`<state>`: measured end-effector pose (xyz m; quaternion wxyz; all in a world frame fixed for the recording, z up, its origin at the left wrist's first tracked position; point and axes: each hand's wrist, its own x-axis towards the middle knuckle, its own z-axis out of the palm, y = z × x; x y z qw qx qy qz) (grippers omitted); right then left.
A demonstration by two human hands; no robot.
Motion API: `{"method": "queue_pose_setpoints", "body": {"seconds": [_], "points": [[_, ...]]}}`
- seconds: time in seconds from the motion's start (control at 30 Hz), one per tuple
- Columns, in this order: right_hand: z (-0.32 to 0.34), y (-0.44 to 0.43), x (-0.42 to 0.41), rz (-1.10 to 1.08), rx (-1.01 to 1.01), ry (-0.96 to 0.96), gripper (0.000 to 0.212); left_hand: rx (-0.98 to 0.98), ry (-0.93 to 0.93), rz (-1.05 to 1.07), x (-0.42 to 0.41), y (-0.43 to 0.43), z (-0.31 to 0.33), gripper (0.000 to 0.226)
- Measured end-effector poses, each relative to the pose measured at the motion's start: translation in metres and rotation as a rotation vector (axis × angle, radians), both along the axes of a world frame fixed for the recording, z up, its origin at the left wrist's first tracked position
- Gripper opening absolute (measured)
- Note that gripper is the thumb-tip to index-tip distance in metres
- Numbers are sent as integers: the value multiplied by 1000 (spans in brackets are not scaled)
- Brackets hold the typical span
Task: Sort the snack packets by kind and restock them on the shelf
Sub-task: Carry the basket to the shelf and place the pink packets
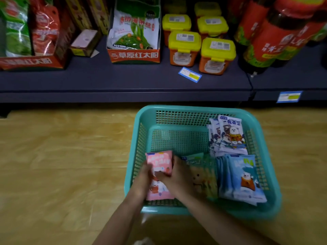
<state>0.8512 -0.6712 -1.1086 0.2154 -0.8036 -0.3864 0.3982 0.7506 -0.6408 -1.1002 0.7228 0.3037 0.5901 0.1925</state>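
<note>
two hands (143, 179) (177, 177) hold pink packets (159, 161)

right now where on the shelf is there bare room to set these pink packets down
The front strip of the shelf is bare for the pink packets, between the middle carton and the shelf edge, left of the blue price tag. Behind is crowded: yellow-lidded tubs and bottles at right.

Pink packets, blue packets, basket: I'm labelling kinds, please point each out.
pink packets (159, 161), head view, top packet's upper face
blue packets (246, 180), head view, top packet's front
basket (177, 108), head view, far rim
</note>
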Motion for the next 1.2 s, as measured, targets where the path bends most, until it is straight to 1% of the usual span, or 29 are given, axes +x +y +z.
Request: {"method": "queue_pose_setpoints", "body": {"seconds": [0.03,0.1,0.17,0.2,0.3,0.37,0.4,0.47,0.53,0.57,0.6,0.63,0.7,0.73,0.77,0.8,0.87,0.9,0.93,1.0,1.1,1.13,1.2], "points": [[0,0,-3,-22,0,-10,65,-56,-78,39,0,1,1,47],[4,1,-6,-47,-16,25,62,-107,-165,90,0,7,2,50],[10,4,-4,-66,-30,113,53,-131,-183,83,-1,11,2,46],[16,5,1,-76,-28,163,47,-138,-160,76,0,12,1,44],[38,2,30,-91,14,326,28,-174,-57,45,-2,10,-6,33],[56,-5,59,-195,43,530,21,-129,17,-30,-1,9,-11,18],[64,-9,76,-259,46,636,22,-77,76,-95,0,9,-16,18],[69,-18,106,-349,51,778,30,60,260,-277,7,9,-23,28],[67,-28,126,-454,90,893,42,156,442,-374,15,7,-25,50],[64,-33,132,-502,118,949,49,171,489,-402,18,7,-27,55],[63,-38,136,-539,133,998,54,174,507,-431,20,7,-25,54],[61,-43,138,-563,138,1032,51,177,509,-457,21,7,-27,50],[61,-52,140,-610,137,1072,38,162,483,-489,22,9,-27,40],[61,-54,140,-628,135,1078,37,130,446,-481,23,9,-25,36],[60,-57,140,-631,126,1071,40,112,404,-466,24,9,-25,38],[59,-58,140,-639,117,1052,42,99,375,-445,24,10,-28,47],[61,-60,140,-643,105,1042,40,100,325,-378,23,11,-37,72],[62,-60,141,-637,109,1046,38,96,299,-322,21,11,-42,81],[62,-60,142,-631,113,1050,39,88,279,-258,20,12,-42,85],[66,-58,144,-611,121,1051,46,115,277,-187,19,14,-28,80],[71,-52,145,-600,125,1040,45,222,321,-148,18,23,-2,62],[74,-49,143,-600,124,1025,48,260,321,-145,17,28,7,59],[84,-43,141,-606,114,983,46,332,300,-173,15,37,34,60]]}}
